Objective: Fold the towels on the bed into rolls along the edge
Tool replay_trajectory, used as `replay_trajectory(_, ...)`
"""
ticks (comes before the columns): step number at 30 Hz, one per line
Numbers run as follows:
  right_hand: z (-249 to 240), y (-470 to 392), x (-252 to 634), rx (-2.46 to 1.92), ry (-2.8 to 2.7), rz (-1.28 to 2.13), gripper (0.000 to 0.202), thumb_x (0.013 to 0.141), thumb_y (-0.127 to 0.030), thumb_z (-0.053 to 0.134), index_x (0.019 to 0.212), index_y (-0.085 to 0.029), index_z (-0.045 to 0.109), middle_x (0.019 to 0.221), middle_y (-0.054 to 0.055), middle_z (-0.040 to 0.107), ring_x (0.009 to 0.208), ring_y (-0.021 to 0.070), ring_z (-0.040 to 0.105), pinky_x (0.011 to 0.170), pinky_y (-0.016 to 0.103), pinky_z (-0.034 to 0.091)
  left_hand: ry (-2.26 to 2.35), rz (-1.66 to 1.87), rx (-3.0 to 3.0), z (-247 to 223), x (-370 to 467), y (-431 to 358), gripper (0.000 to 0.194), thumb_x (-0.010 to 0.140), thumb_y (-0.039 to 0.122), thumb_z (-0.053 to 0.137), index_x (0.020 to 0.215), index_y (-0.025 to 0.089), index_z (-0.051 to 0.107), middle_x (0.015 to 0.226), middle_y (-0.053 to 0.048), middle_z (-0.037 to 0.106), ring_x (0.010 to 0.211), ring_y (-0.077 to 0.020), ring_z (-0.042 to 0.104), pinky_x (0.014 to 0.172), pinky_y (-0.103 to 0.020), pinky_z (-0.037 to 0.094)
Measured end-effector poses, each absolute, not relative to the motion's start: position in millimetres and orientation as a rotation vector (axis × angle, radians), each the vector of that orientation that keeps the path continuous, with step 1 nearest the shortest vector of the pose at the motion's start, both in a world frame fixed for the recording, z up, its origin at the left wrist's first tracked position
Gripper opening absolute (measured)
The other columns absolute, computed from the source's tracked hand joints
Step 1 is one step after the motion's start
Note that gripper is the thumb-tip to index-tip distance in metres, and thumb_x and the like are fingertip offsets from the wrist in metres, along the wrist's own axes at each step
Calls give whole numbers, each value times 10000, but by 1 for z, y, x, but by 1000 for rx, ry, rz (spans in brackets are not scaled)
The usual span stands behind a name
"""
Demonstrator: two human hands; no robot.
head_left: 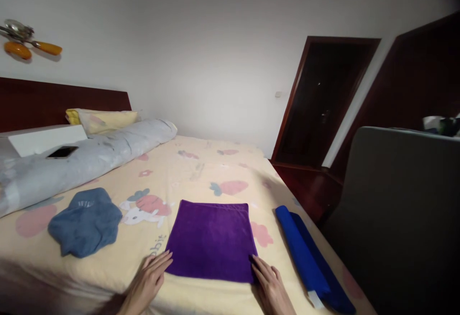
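Observation:
A purple cloth [213, 243], roughly square, lies spread flat on the bed with its near edge facing me. My left hand [153, 273] rests at its left edge near the lower left corner, fingers stretched out and fingertips touching the cloth. At the lower right corner, my right hand [269, 276] lies with its fingers extended onto the edge. Neither hand lifts the fabric. To the left sits a crumpled blue-grey cloth [86, 222]. On the right is a blue folded or rolled fabric piece [304, 252] with a white tag.
The bed [201, 171] has a cream cover with carrot and rabbit prints. A long grey bolster [118, 145] bears a phone [63, 152], beside a white box [48, 138] and yellow pillow [108, 121]. A dark chair back [398, 200] stands right; a door [323, 104] lies beyond.

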State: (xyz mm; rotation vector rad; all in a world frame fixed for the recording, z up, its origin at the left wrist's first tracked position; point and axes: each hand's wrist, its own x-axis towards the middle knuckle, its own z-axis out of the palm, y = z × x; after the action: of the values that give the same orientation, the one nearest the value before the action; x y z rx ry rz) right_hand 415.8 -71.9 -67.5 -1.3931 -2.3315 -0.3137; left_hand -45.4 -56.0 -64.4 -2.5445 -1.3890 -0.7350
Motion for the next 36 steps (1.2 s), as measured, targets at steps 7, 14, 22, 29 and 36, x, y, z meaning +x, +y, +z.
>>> replay_trajectory(7, -48, -68, 405, -1344, -2313, -157, 482, 781, -111, 497, 1236, -191, 636, 1236, 103, 683, 1117, 257, 647, 950, 415, 500, -1419, -747, -2556, -59, -46, -52, 530, 777, 120, 519, 1249, 328, 639, 1254, -15, 681, 1137, -185, 648, 954, -322, 524)
replay_trajectory(14, -42, -70, 406, -1284, -1972, 127, 328, 824, -163, 493, 1073, -217, 700, 1057, 115, 741, 950, 242, 685, 824, 385, 566, -1375, -883, -2503, -59, -48, -51, 507, 813, 83, 458, 1217, 314, 660, 1188, -14, 719, 1084, -161, 674, 932, -267, 536)
replay_trajectory(22, -25, -76, 416, -1394, -1789, 566, 276, 798, -358, 581, 969, -208, 738, 1003, 119, 734, 986, 281, 650, 892, 411, 513, -1651, -1102, -2640, -60, -63, -56, 319, 860, 246, 509, 1077, 339, 724, 1092, 15, 755, 1015, -168, 699, 911, -253, 553)
replay_trajectory(29, -12, -78, 398, -1274, -1438, 932, 393, 813, -558, 540, 810, -188, 672, 715, 56, 672, 708, 212, 633, 678, 326, 511, -1983, -1357, -2620, -52, -61, -62, 352, 889, 428, 460, 1084, 282, 714, 1108, -31, 747, 1049, -211, 683, 945, -329, 542)
replay_trajectory(36, -29, -45, 404, -1510, -1645, 606, 270, 829, -413, 483, 897, -197, 631, 798, 71, 706, 756, 242, 656, 709, 341, 506, -1952, -1323, -2358, -65, -39, -28, 337, 862, 267, 437, 1122, 260, 652, 1101, -59, 737, 992, -204, 701, 855, -314, 579)
